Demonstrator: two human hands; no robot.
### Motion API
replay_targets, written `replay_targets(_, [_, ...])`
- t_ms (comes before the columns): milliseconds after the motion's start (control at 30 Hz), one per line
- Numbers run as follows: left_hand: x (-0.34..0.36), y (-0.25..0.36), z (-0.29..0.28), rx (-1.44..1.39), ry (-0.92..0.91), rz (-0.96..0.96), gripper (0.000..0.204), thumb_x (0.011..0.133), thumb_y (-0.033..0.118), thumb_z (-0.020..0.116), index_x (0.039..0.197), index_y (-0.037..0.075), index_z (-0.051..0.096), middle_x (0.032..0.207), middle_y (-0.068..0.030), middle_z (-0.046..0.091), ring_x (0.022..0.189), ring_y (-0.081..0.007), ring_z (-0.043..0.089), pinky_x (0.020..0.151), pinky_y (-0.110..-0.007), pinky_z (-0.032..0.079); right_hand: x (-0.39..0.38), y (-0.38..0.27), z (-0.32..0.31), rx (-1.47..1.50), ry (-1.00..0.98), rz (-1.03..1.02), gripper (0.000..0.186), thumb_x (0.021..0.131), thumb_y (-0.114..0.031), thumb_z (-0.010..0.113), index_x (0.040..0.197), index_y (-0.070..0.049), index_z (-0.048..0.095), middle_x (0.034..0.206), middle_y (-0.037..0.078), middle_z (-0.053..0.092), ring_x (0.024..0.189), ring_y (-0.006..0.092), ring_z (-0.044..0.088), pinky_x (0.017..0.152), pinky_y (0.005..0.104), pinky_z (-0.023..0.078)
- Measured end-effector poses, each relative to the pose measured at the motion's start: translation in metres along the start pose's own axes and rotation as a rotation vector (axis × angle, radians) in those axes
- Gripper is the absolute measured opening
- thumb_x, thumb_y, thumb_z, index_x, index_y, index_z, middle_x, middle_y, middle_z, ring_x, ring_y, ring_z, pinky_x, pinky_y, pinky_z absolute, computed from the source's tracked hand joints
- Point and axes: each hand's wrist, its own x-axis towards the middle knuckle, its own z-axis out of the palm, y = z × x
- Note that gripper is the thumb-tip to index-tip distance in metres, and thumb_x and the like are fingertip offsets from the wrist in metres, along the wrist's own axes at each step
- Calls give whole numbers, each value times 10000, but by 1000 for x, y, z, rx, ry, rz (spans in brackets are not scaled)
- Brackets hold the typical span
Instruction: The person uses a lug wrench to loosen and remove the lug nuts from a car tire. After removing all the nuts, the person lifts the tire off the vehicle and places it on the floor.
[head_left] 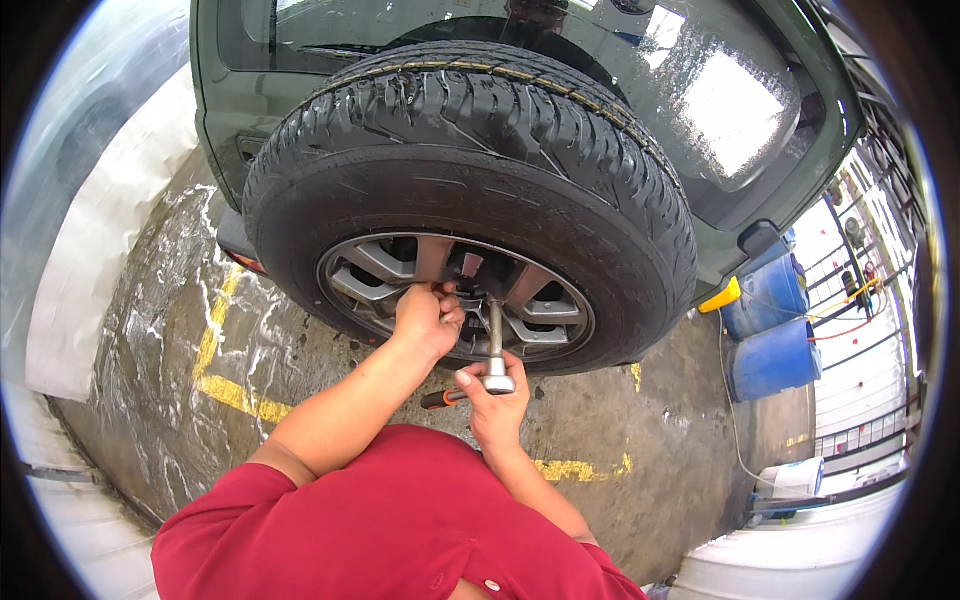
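Observation:
A spare tire (470, 175) with a grey alloy wheel (380, 290) is mounted on the back of a dark green vehicle. My left hand (430, 318) is at the left of the wheel's hub, fingers curled; what they grip, if anything, is hidden. My right hand (495, 405), just below the wheel, is closed around a socket wrench (498, 380) with a black and orange handle. The wrench's long steel extension (496, 330) points up into the hub, right of my left fingers; its far end is hard to make out.
Blue barrels (770, 360) stand at the right near a yellow plastic object (722, 295), a hose and a white bucket (790, 478). A pale wall (75, 260) runs along the left. The wet concrete floor (620, 500) has yellow painted lines and streaks of foam.

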Motion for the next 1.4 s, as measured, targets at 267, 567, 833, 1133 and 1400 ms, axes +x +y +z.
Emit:
replay_targets(267, [8, 3, -16, 30, -41, -26, 96, 927, 98, 384, 896, 55, 463, 762, -44, 499, 518, -104, 360, 451, -247, 279, -3, -2, 8, -155, 7, 13, 512, 744, 44, 752, 1151, 7, 445, 817, 79, 636, 738, 112, 603, 616, 237, 511])
replay_targets(567, [-8, 0, -4, 106, -45, 27, 93, 915, 108, 450, 861, 54, 504, 729, -22, 490, 510, -91, 352, 439, -236, 270, 1, -7, 1, -231, -20, -2, 499, 752, -10, 775, 1115, 15, 433, 770, 66, 634, 600, 79, 568, 500, 215, 484])
replay_targets(833, [5, -4, -12, 99, -14, 58, 111, 923, 162, 405, 913, 72, 469, 762, -34, 510, 489, -97, 368, 418, -240, 273, 1, -11, 0, -204, -29, 7, 516, 741, -13, 783, 1127, 16, 442, 772, 55, 627, 593, 76, 569, 472, 218, 490])
replay_targets(1133, [7, 0, -14, 73, -23, 67, 184, 951, 201, 416, 894, 49, 502, 745, -16, 499, 493, -86, 351, 428, -229, 269, 1, -12, 4, -246, -13, 14, 506, 742, -13, 785, 1126, 10, 456, 779, 48, 629, 649, 67, 568, 532, 209, 470])
replay_targets(1400, [2, 5, -13, 84, -95, -16, 152, 949, 174, 446, 865, 53, 482, 751, -31, 493, 505, -90, 352, 433, -238, 274, 1, -8, 3, -272, 10, -7, 529, 741, -49, 799, 1141, 12, 458, 772, 31, 628, 641, 53, 562, 509, 199, 463])
